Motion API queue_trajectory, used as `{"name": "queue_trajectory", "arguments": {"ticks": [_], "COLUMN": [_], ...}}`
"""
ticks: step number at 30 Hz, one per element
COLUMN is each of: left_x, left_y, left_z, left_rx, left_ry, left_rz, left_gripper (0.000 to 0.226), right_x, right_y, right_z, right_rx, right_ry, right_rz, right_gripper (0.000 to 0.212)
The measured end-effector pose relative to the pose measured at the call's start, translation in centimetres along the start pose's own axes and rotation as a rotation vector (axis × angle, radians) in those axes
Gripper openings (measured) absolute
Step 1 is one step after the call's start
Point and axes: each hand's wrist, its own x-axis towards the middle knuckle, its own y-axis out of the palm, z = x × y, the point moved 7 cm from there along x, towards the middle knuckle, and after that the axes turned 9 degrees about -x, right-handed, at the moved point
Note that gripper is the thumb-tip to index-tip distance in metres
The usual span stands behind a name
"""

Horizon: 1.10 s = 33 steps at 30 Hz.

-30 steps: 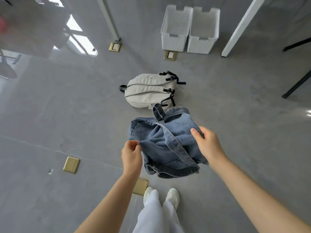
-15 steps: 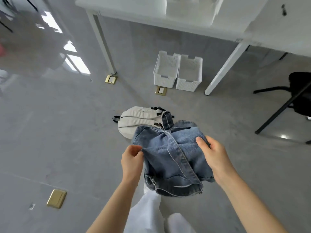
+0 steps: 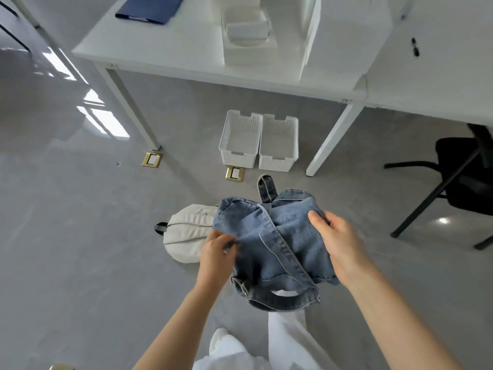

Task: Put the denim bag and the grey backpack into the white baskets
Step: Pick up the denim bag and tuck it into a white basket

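I hold the blue denim bag (image 3: 277, 244) in the air in front of me, its straps hanging down and one loop sticking up. My left hand (image 3: 217, 252) pinches its left edge and my right hand (image 3: 337, 243) grips its right side. The grey backpack (image 3: 188, 233) lies on the floor just behind and left of the denim bag, partly hidden by it. Two white perforated baskets stand side by side under the table edge, the left basket (image 3: 240, 140) and the right basket (image 3: 278, 144), both with nothing in them.
A white table (image 3: 170, 49) spans the top, its legs beside the baskets; on it are white boxes and a dark blue folder (image 3: 150, 8). A black chair (image 3: 464, 182) stands at right. Brass floor sockets (image 3: 152, 159) sit in the grey floor.
The denim bag has been lifted off the floor in both hands, and the view has tilted up and moved toward the baskets, bringing the table into sight. The backpack stayed put.
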Motion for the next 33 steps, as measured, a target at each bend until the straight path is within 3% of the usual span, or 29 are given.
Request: {"name": "queue_trajectory", "arguments": {"ticks": [4,8,11,16,20,23,33], "left_x": [3.8,7.5,10.8,17.4,22.5,25.9,37.6], "left_y": [2.8,6.0,6.8,7.6,8.4,9.2,12.0], "left_z": [-1.3,-2.4,-2.5,-0.4,1.4,3.2,9.5], "left_rx": [-0.144,-0.273,-0.283,-0.246,-0.192,-0.173,-0.113], "left_ry": [-0.163,-0.295,-0.343,-0.418,-0.465,-0.512,-0.620], "left_rz": [-0.164,-0.298,-0.356,-0.353,-0.324,-0.305,-0.282], "left_gripper": [0.014,0.011,0.014,0.013,0.013,0.014,0.015], "right_x": [5.9,13.1,17.7,25.1,29.9,33.2,47.1], "right_y": [-1.9,-3.0,-2.2,0.6,3.7,6.3,13.8], "right_z": [2.1,4.3,5.6,7.1,7.4,7.8,9.7], "right_rx": [-0.074,-0.077,-0.097,-0.160,-0.150,-0.156,-0.276], "right_ry": [-0.010,0.021,0.030,0.084,0.130,0.153,0.164], "right_rz": [0.097,0.150,0.176,0.184,0.170,0.189,0.353], "right_gripper": [0.060,0.041,0.048,0.046,0.030,0.042,0.029]}}
